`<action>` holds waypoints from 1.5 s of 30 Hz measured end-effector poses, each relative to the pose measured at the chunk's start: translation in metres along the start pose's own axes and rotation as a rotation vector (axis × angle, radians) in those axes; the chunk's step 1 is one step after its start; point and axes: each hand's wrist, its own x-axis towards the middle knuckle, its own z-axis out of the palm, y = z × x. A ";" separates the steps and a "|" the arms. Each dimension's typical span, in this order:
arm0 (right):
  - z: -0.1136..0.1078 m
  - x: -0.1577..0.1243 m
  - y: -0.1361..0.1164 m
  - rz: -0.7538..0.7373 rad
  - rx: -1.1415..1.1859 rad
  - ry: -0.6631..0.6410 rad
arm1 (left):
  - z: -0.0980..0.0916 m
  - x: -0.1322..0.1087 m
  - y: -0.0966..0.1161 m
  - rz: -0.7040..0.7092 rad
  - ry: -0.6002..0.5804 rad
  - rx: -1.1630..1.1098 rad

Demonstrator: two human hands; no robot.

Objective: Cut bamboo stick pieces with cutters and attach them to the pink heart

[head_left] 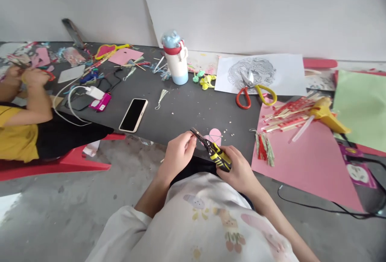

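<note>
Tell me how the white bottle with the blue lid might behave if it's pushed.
Pushed near the top, the bottle could well tip, since it stands upright and is clearly taller than wide. Once down, it may roll, as its body looks round. Its weight is hard to judge: the opaque sides hide any contents.

Pliers (pixel 214 150): yellow and black, striped handles
Bottle (pixel 177 64): white, blue, red-banded
Scissors (pixel 250 86) right of bottle: one red handle, one yellow
</note>
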 end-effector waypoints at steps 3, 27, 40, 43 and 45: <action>0.009 0.000 -0.004 -0.013 0.025 -0.021 | -0.007 -0.004 -0.001 -0.025 -0.003 0.009; 0.039 0.008 -0.007 -0.104 0.105 -0.072 | -0.037 -0.015 -0.004 -0.223 0.073 -0.327; 0.038 0.008 -0.004 -0.125 0.115 -0.080 | -0.037 -0.014 0.000 -0.233 0.088 -0.296; 0.039 0.008 -0.003 -0.129 0.116 -0.076 | -0.037 -0.015 0.001 -0.232 0.085 -0.289; 0.038 0.008 -0.003 -0.130 0.113 -0.074 | -0.037 -0.015 0.001 -0.240 0.083 -0.295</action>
